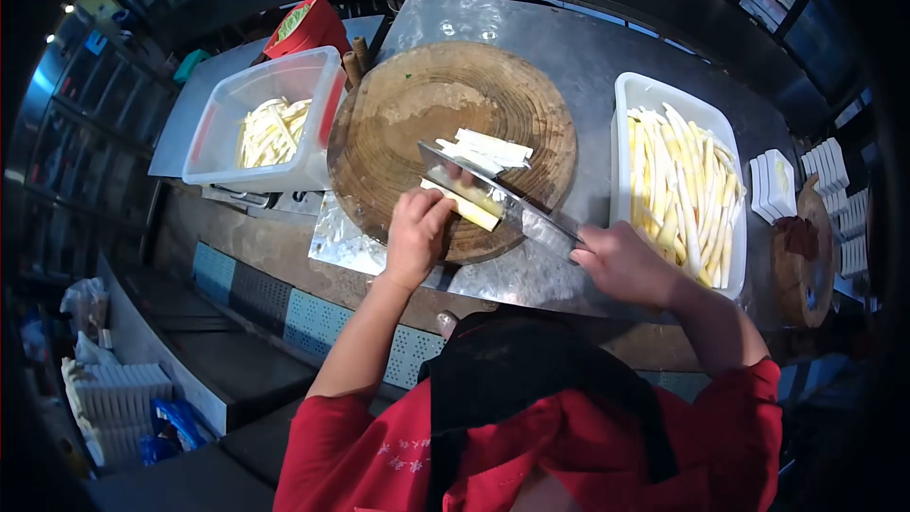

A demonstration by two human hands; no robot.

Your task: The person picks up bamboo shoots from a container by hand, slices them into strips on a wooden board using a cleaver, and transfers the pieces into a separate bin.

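On the round wooden chopping block [379, 147], my left hand [418, 230] presses its closed fingers on a pale yellow stalk piece [474, 211]. My right hand [616, 259] is wrapped round the handle of a wide cleaver [483, 192]. The blade lies slanted along the far side of the stalk piece, reaching from the block's right edge toward its middle. Just beyond the blade is a small heap of white cut pieces [493, 149]. Whether the blade's edge touches the stalk cannot be made out.
A clear tub [210, 147] with cut pale strips stands left of the block. To the right, a white tub [621, 171] holds several long stalks. A red container [327, 28] is at the back left. White trays [773, 185] stand at the far right.
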